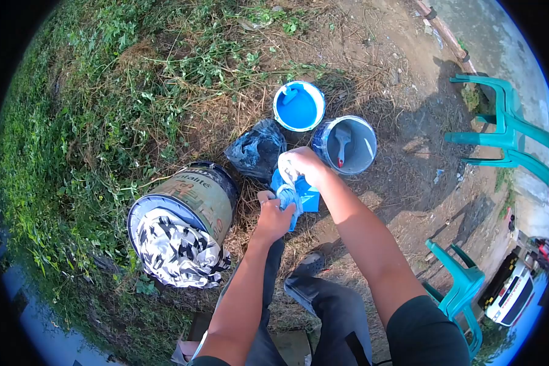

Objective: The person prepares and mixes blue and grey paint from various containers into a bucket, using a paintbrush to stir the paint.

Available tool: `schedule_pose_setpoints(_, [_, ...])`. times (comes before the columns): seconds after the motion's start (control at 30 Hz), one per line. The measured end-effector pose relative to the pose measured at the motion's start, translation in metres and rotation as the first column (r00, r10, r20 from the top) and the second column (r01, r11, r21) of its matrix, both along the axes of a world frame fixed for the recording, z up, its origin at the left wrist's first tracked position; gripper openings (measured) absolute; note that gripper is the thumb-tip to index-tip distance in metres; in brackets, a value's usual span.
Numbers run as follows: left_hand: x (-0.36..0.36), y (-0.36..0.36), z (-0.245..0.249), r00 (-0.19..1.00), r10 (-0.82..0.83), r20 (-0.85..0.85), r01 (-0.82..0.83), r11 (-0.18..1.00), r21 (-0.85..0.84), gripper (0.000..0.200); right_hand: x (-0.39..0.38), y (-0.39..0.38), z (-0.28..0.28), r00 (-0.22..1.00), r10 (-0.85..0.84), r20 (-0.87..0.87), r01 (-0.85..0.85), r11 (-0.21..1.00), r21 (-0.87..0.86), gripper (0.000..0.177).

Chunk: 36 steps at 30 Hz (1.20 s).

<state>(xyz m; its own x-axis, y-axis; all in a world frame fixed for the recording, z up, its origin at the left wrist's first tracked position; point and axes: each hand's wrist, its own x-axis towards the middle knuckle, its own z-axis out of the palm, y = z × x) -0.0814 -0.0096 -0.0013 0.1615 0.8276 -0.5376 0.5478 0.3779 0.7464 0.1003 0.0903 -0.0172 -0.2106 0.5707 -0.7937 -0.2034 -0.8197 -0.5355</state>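
A light blue, bunched cloth (290,196) is stretched between my two hands. My left hand (274,213) is closed around its lower part, and higher up my right hand (302,166) grips the other end. Beneath the cloth lies a flat bright blue piece (310,200), partly hidden by the hands. Just beyond my right hand stands a bucket (367,137) with a paintbrush (343,145) inside. Farther off is a white-rimmed bucket of blue paint (297,113) with a blue-coated tool in it. A dark crumpled plastic bag (257,149) rests left of the hands.
A large bucket (195,196) at the left has a black-and-white patterned cloth (175,250) draped over it. Green plastic chairs (500,131) stand at the right, with another green chair (460,283) lower down. Weeds (91,152) and dry stalks cover the ground leftward.
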Motion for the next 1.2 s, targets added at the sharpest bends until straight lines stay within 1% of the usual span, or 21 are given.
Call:
schedule_pose_setpoints(0.03, [0.002, 0.0, 0.004, 0.967, -0.166, -0.194, 0.232, 0.889, 0.394, 0.027, -0.007, 0.006, 0.005, 0.977, 0.211, 0.001, -0.208, 0.96, 0.186, 0.027])
schedule_pose_setpoints(0.07, [0.002, 0.004, 0.008, 0.986, -0.152, -0.071, 0.154, 0.988, 0.03, 0.033, -0.019, 0.009, 0.011, 0.931, 0.357, 0.075, -0.365, 0.913, 0.182, 0.022])
schedule_pose_setpoints(0.1, [0.003, 0.011, 0.02, 0.987, -0.142, -0.071, 0.144, 0.989, 0.033, 0.033, -0.032, 0.011, 0.02, 0.857, 0.493, 0.148, -0.514, 0.841, 0.169, 0.021])
schedule_pose_setpoints(0.13, [0.005, 0.018, 0.035, 0.997, -0.078, -0.014, 0.076, 0.99, -0.122, 0.032, -0.042, 0.014, 0.034, 0.799, 0.565, 0.205, -0.601, 0.755, 0.263, 0.027])
schedule_pose_setpoints(0.17, [0.007, 0.022, 0.042, 0.999, -0.006, 0.036, 0.016, 0.96, -0.278, 0.032, -0.038, 0.02, 0.047, 0.618, 0.748, 0.241, -0.786, 0.591, 0.181, 0.041])
schedule_pose_setpoints(0.23, [0.005, 0.02, 0.035, 0.998, 0.047, 0.037, -0.036, 0.968, -0.25, 0.031, -0.038, 0.015, 0.07, 0.773, 0.611, 0.17, -0.633, 0.759, 0.151, 0.054])
schedule_pose_setpoints(0.33, [0.003, 0.023, 0.03, 0.991, 0.125, 0.043, -0.111, 0.964, -0.24, 0.03, -0.027, -0.005, 0.023, 0.831, 0.553, 0.065, -0.553, 0.804, 0.218, 0.054])
schedule_pose_setpoints(0.43, [0.001, 0.011, 0.01, 0.995, 0.098, 0.001, -0.097, 0.984, -0.152, 0.03, -0.025, -0.022, 0.007, 0.825, 0.494, 0.274, -0.564, 0.745, 0.357, 0.052])
schedule_pose_setpoints(0.47, [0.0, 0.008, 0.006, 0.999, 0.024, -0.029, -0.023, 0.999, 0.026, 0.03, -0.024, -0.022, 0.006, 0.715, 0.561, 0.417, -0.687, 0.671, 0.277, 0.062])
schedule_pose_setpoints(0.5, [0.0, 0.005, 0.005, 0.996, -0.046, -0.072, 0.06, 0.978, 0.198, 0.03, -0.025, -0.02, 0.013, 0.716, 0.562, 0.413, -0.687, 0.672, 0.277, 0.062])
schedule_pose_setpoints(0.63, [0.003, 0.012, 0.022, 0.994, -0.033, -0.107, 0.06, 0.966, 0.253, 0.029, -0.03, 0.003, 0.042, 0.633, 0.667, 0.392, -0.76, 0.633, 0.148, 0.074])
schedule_pose_setpoints(0.7, [0.002, 0.012, 0.015, 0.988, -0.048, -0.148, 0.091, 0.95, 0.298, 0.03, -0.031, 0.007, 0.035, 0.744, 0.601, 0.292, -0.651, 0.751, 0.113, 0.08])
schedule_pose_setpoints(0.73, [0.002, 0.015, 0.013, 0.995, -0.01, -0.103, 0.032, 0.978, 0.207, 0.032, -0.03, 0.004, 0.03, 0.745, 0.601, 0.289, -0.65, 0.751, 0.114, 0.08])
schedule_pose_setpoints(0.83, [-0.002, 0.021, 0.013, 0.997, 0.012, -0.074, -0.007, 0.998, 0.064, 0.036, -0.024, -0.007, 0.004, 0.928, 0.373, -0.023, -0.364, 0.915, 0.176, 0.085])
schedule_pose_setpoints(0.9, [-0.001, 0.024, 0.013, 0.997, -0.017, -0.08, 0.015, 1.0, -0.024, 0.042, -0.013, -0.024, -0.004, 0.958, 0.286, -0.023, -0.273, 0.933, 0.236, 0.072])
schedule_pose_setpoints(0.93, [0.002, 0.034, 0.027, 0.997, -0.016, -0.077, 0.014, 1.0, -0.023, 0.042, -0.009, -0.035, -0.003, 0.997, 0.06, -0.051, -0.046, 0.97, 0.24, 0.061])
schedule_pose_setpoints(0.97, [0.005, 0.044, 0.041, 0.995, 0.089, -0.053, -0.099, 0.965, -0.244, 0.041, -0.005, -0.046, -0.002, 0.982, -0.169, -0.08, 0.184, 0.953, 0.24, 0.05])
schedule_pose_setpoints(1.0, [0.007, 0.052, 0.051, 0.979, 0.195, -0.053, -0.198, 0.87, -0.452, 0.04, 0.0, -0.061, -0.012, 0.967, -0.252, -0.042, 0.255, 0.936, 0.244, 0.033])
schedule_pose_setpoints(1.03, [0.006, 0.053, 0.047, 0.98, 0.194, -0.051, -0.196, 0.873, -0.447, 0.04, 0.002, -0.069, -0.012, 0.979, -0.195, 0.054, 0.182, 0.966, 0.182, 0.033])
schedule_pose_setpoints(1.1, [0.0, 0.05, 0.03, 0.902, 0.427, 0.059, -0.345, 0.797, -0.496, 0.036, -0.005, -0.09, 0.005, 0.997, -0.042, 0.065, 0.048, 0.995, -0.09, 0.039])
schedule_pose_setpoints(1.2, [0.001, 0.053, 0.034, 0.864, 0.5, 0.061, -0.389, 0.739, -0.55, 0.033, -0.041, -0.115, 0.017, 0.991, 0.135, -0.014, -0.132, 0.981, 0.142, 0.043])
